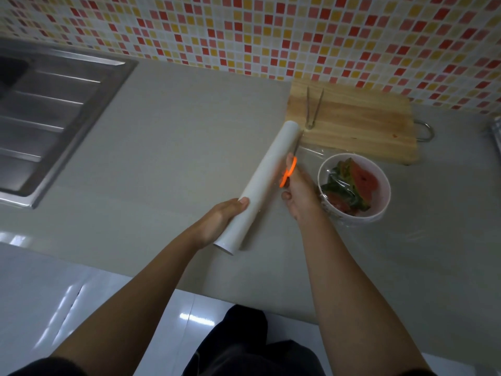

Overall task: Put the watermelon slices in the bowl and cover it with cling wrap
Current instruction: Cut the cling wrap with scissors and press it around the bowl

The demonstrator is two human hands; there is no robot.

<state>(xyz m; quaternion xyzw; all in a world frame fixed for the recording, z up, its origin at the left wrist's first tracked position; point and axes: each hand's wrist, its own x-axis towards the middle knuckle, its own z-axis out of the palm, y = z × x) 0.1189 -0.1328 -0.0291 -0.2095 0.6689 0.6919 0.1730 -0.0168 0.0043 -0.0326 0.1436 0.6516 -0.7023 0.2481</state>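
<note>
A white bowl (379, 202) on the grey counter holds several watermelon slices (352, 185), with clear cling wrap stretched over it. The white cling wrap roll (267, 177) lies slanted to the bowl's left. My left hand (219, 221) grips the roll near its lower end. My right hand (298, 196) holds orange-handled scissors (288, 172), whose blades point up along the roll's right side, between roll and bowl. A sheet of film runs from the roll toward the bowl.
A wooden cutting board (357, 126) with metal tongs (313, 107) lies behind the bowl against the tiled wall. A steel sink (46, 115) sits at the left. The counter's front edge runs below my arms.
</note>
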